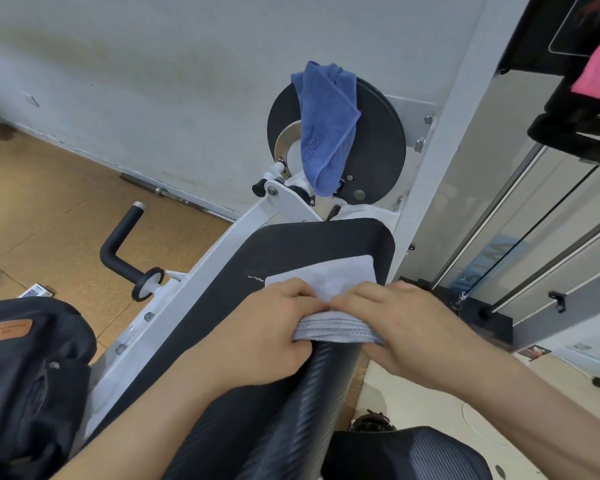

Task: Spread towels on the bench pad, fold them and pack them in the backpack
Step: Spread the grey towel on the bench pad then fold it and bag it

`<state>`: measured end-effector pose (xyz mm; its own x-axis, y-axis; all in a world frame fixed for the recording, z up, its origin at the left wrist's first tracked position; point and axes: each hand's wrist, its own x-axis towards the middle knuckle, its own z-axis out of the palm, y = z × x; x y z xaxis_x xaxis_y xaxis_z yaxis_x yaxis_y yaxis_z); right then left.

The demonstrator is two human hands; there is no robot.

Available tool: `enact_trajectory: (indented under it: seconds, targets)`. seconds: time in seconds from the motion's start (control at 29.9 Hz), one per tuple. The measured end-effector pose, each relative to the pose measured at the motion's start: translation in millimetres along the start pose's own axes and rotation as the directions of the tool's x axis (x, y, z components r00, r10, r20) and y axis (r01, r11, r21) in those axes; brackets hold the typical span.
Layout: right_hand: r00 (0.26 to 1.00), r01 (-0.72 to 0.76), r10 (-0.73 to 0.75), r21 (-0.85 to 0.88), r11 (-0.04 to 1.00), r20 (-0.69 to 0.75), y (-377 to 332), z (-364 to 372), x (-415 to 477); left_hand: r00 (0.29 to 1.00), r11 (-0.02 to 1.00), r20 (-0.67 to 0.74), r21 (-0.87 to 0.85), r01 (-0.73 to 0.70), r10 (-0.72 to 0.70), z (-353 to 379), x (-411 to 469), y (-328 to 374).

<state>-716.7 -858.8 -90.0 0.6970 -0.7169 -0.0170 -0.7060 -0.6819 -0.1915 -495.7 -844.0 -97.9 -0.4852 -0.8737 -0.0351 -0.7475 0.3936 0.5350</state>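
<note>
Nearest on the left, a dark backpack [32, 375] slumps beside the white machine frame. The black bench pad [309, 244] runs away from the person, ribbed at the near end and smooth further on. The left hand [271, 327] and right hand [406, 327] sit close together on it. Each has its fingers curled over the stacked near edge of the grey towel [340, 278] and grips it. That layered edge lies across the pad, facing the person, and the flat part stretches away along the pad's right side. Beyond, a blue towel [326, 133] hangs over a black disc [378, 150]. Tan floor [49, 209] meets a pale grey wall [153, 81].
</note>
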Motion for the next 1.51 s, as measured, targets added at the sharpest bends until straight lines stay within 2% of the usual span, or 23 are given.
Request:
enact_trajectory:
  seconds: [0.1,0.2,0.37,0.5,0.57,0.74,0.84,0.9,1.0,1.07,1.14,1.2,1.24,1.3,1.34,1.41,1.51]
  targets:
    - [0.996,-0.077,0.087,0.268,0.960,-0.025,7,-10,4,0.990,0.953,-0.073,-0.289,0.091,-0.117,-1,-8,-12]
    - [0.990,-0.134,0.144,0.405,0.904,0.007,16,-17,11,0.952,0.807,-0.120,-0.566,0.169,-0.283,5,-19,-23]
    - [0.969,-0.206,0.245,0.494,0.844,-0.015,23,-14,25,0.909,0.770,-0.197,-0.612,0.180,-0.368,19,-19,-30]
    - [0.937,-0.265,0.349,0.586,0.766,-0.033,24,-10,32,0.847,0.578,-0.161,-0.792,0.195,-0.507,20,-5,-22]
    - [0.917,-0.295,0.397,0.615,0.731,-0.032,25,-7,35,0.803,0.526,-0.145,-0.818,0.231,-0.578,21,5,-18]
    - [0.842,-0.377,0.538,0.657,0.653,-0.051,26,-2,42,0.682,0.537,-0.220,-0.790,0.295,-0.698,29,27,-20]
    - [0.820,-0.410,0.572,0.675,0.614,-0.022,29,1,45,0.657,0.523,-0.207,-0.786,0.330,-0.725,28,34,-27]
    - [0.801,-0.423,0.595,0.761,0.492,0.060,33,1,46,0.685,0.556,-0.199,-0.754,0.350,-0.701,25,41,-31]
    - [0.783,-0.447,0.579,0.853,0.269,0.228,36,3,49,0.735,0.660,-0.229,-0.654,0.369,-0.638,24,47,-36]
    - [0.778,-0.451,0.571,0.865,0.219,0.262,37,6,52,0.745,0.752,-0.275,-0.502,0.428,-0.607,26,48,-40]
    - [0.772,-0.444,0.583,0.872,0.208,0.254,37,9,54,0.740,0.846,-0.409,-0.271,0.460,-0.534,26,47,-42]
    - [0.761,-0.441,0.600,0.875,0.198,0.247,38,12,54,0.742,0.932,-0.586,-0.068,0.356,-0.326,23,46,-37]
    - [0.756,-0.440,0.607,0.877,0.193,0.246,39,13,54,0.773,0.963,-0.603,0.031,0.268,-0.196,19,45,-33]
    - [0.749,-0.438,0.616,0.880,0.182,0.245,41,13,55,0.885,0.976,-0.463,0.212,0.048,0.058,16,39,-24]
    - [0.742,-0.440,0.622,0.882,0.170,0.250,42,13,55,0.923,0.970,-0.367,0.241,-0.024,0.114,16,33,-20]
    - [0.722,-0.446,0.643,0.882,0.151,0.255,43,15,58,0.963,0.966,-0.255,0.258,-0.018,0.086,15,24,-17]
    - [0.688,-0.449,0.700,0.871,0.201,0.193,41,19,61,0.972,0.886,-0.229,0.459,0.060,0.053,22,24,-19]
